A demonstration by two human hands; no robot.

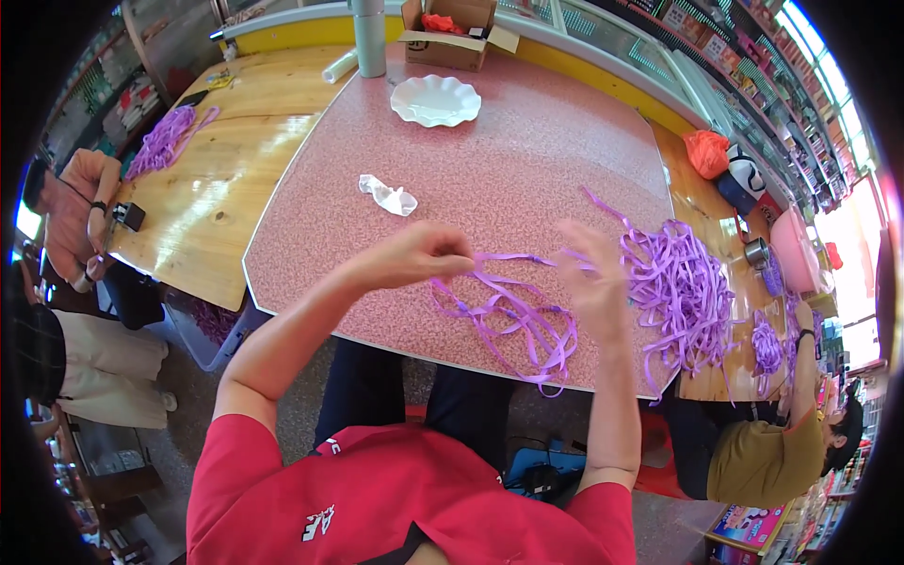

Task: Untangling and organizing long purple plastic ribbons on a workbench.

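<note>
My left hand (435,252) is over the middle of the pink speckled table, its fingers pinched on a purple ribbon (508,256). That ribbon runs across toward my right hand (593,278), which is smeared by motion, so its fingers and any grip are unclear. Below and between my hands lie loose loops of purple ribbon (532,330), some hanging at the table's front edge. Just right of my right hand a big tangled heap of purple ribbon (683,292) covers the table's right side. A crumpled white piece, perhaps tissue or plastic, (388,196) lies beyond my left hand.
A white scalloped plate (436,101), a pale green bottle (370,42) and an open cardboard box (450,38) stand at the back. On the left wooden table (235,141) lies more purple ribbon (171,141). People sit at left and right, the right one (772,452) near a ribbon bundle.
</note>
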